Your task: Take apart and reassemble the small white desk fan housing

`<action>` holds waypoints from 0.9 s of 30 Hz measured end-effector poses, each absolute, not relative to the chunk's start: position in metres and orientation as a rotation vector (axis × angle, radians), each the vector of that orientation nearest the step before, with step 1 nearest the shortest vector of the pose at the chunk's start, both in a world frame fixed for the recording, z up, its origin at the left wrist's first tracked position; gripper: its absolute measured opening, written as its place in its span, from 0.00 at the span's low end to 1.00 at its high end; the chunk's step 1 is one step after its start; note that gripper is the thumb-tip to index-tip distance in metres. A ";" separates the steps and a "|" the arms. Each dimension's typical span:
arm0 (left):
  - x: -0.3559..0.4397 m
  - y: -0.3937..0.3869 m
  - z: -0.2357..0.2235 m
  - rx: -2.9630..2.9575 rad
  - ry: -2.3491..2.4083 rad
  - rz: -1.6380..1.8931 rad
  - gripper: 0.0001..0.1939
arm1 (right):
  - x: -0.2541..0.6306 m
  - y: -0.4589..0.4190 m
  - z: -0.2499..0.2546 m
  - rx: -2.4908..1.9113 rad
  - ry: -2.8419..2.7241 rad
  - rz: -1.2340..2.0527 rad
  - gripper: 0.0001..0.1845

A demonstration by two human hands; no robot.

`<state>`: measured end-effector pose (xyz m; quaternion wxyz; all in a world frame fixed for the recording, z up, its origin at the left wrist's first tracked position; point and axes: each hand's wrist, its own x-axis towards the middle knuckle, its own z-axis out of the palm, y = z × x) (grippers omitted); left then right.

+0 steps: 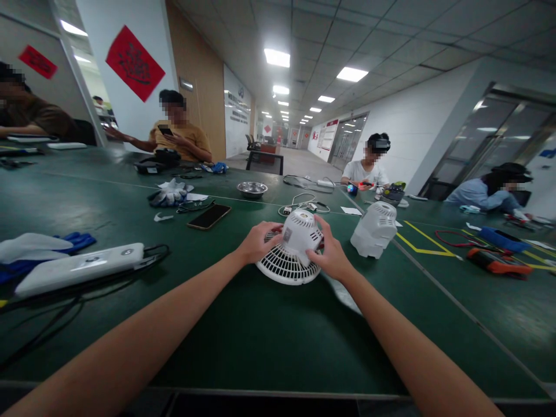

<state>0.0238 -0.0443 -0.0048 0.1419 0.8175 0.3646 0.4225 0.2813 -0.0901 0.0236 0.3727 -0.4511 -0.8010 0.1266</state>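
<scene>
A white electric fan head (299,236) lies grille-down on the green table in front of me, its rounded motor housing facing up. From the left, my left hand (260,240) grips the housing's side, with the fingers curled behind it. My right hand (330,250) is wrapped around the opposite side, thumb on the near face. The slatted grille (289,269) shows below and between both hands. Just right of my right hand stands a separate white plastic housing (374,229) with vents on its top. A white cable (306,204) lies behind the fan.
A phone (209,216), a metal bowl (252,189) and work gloves (171,192) lie left of the fan. Nearer left is a white device (82,269) with a black cord. An orange multimeter (498,262) lies at right. Several people sit around the table.
</scene>
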 end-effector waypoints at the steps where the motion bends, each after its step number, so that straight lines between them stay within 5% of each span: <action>1: 0.022 -0.041 -0.008 2.344 1.095 1.212 0.24 | 0.283 -0.089 0.024 -1.173 -2.047 0.351 0.52; 6: 0.011 -0.018 -0.026 2.025 1.357 1.159 0.29 | 0.285 -0.086 0.022 -1.206 -2.043 0.425 0.56; 13: 0.000 -0.007 -0.033 1.978 1.390 1.001 0.30 | 0.292 -0.074 0.014 -1.256 -1.983 0.422 0.47; 18: 0.001 -0.009 -0.030 1.978 1.355 0.986 0.31 | 0.295 -0.073 0.010 -1.238 -2.002 0.434 0.54; 23: -0.002 -0.012 -0.030 1.900 1.269 1.152 0.28 | 0.293 -0.078 0.014 -1.297 -1.968 0.395 0.55; 27: -0.005 -0.009 -0.029 1.672 1.044 1.475 0.35 | 0.288 -0.080 0.019 -1.163 -1.704 0.695 0.53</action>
